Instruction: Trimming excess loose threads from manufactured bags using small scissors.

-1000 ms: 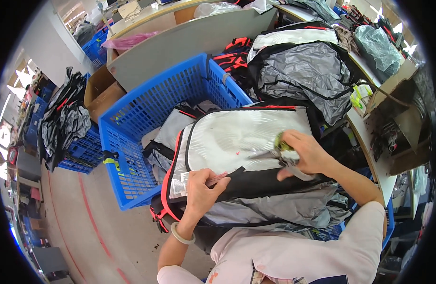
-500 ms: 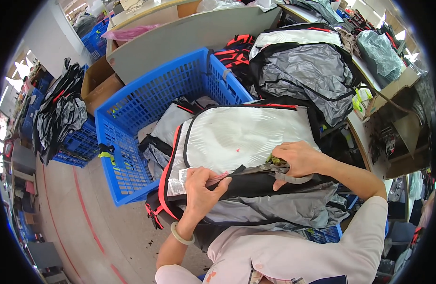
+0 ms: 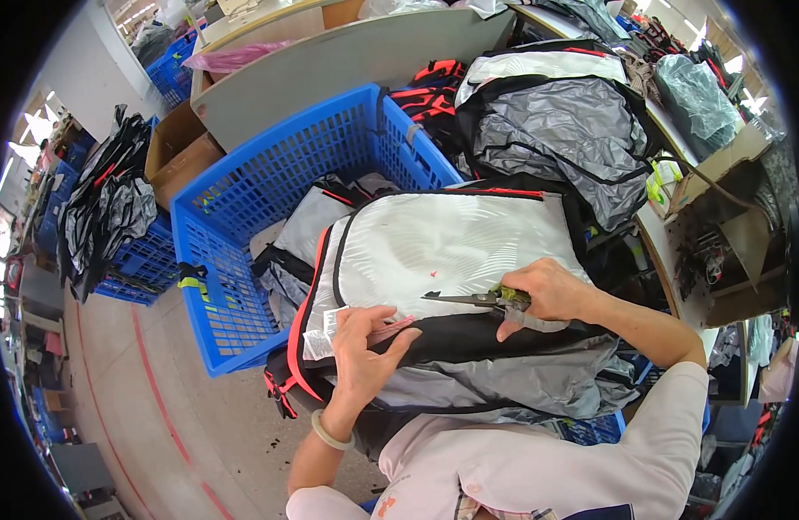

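Observation:
A light grey bag panel [image 3: 417,238] with a faint pattern, black piping and neon red edging lies before me. My left hand [image 3: 365,351] rests on its near left part, fingers closed on a thin pink strip [image 3: 394,328]. White labels [image 3: 318,341] stick out beside that hand. In my right hand [image 3: 547,295] is a pair of scissors [image 3: 469,299] with greenish, wrapped-looking handles. Their dark blades point left above the panel, apart from the strip. Crumpled silver-grey fabric [image 3: 503,377] hangs on the near side, against my body.
Beyond the panel's left stands a blue plastic basket [image 3: 269,186] with bag pieces inside. More silver and black bags [image 3: 555,121] are heaped at the back right. A cardboard box [image 3: 182,147] and a dark fabric pile [image 3: 113,204] are at the left. A grey partition [image 3: 347,78] runs behind.
The scissors have moved slightly up and left, their tips now over the pale panel instead of beside the pink strip. My left hand has barely moved.

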